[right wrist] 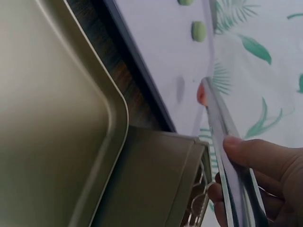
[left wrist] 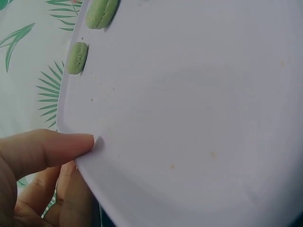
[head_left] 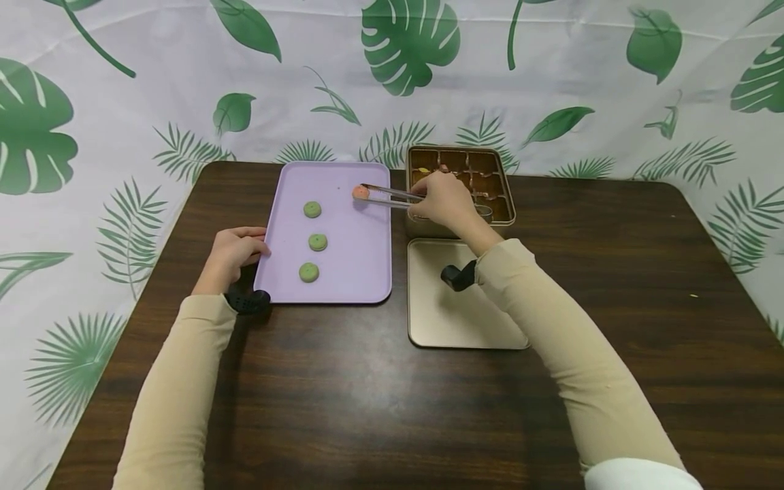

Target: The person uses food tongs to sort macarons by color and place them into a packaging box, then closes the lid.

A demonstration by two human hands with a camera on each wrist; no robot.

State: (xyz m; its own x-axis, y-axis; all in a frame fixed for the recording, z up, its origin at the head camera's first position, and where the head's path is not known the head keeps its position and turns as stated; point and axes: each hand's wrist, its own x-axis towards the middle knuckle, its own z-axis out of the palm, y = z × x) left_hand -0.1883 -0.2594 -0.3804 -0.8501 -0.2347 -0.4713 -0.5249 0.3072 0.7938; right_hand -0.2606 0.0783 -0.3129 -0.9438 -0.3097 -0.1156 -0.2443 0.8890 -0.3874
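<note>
The likeliest trouble, I'd judge, sits at the tips of the metal tongs (right wrist: 220,125): they hold the orange-pink macaron (head_left: 361,193) over the far right part of the lilac tray (head_left: 349,289), and a slackening squeeze could let it drop. Too hard a squeeze could crack the shell (macarons tend to be brittle). Since the tips carry it at the end of long arms, a small twist of the wrist could also roll it loose. Should the left hand (head_left: 234,248) tug the tray, the three green macarons lying in a loose row on its left half, the middle one (head_left: 318,242) among them, might slide.

As for where things stand, the orange-pink macaron is left of the right hand (head_left: 446,197) and untouched by its fingers; only the tongs reach it. Its shadow falls apart from it in the right wrist view, so it seems lifted off the tray. The right hand's fingers and thumb are clamped on the tongs, past the tray's right edge and above the compartmented gold box (head_left: 422,228) beside the tray's far end. The left thumb presses over the tray's left rim, fingers bent below it. Right of the tray's near half lies a flat gold lid (head_left: 437,320).
</note>
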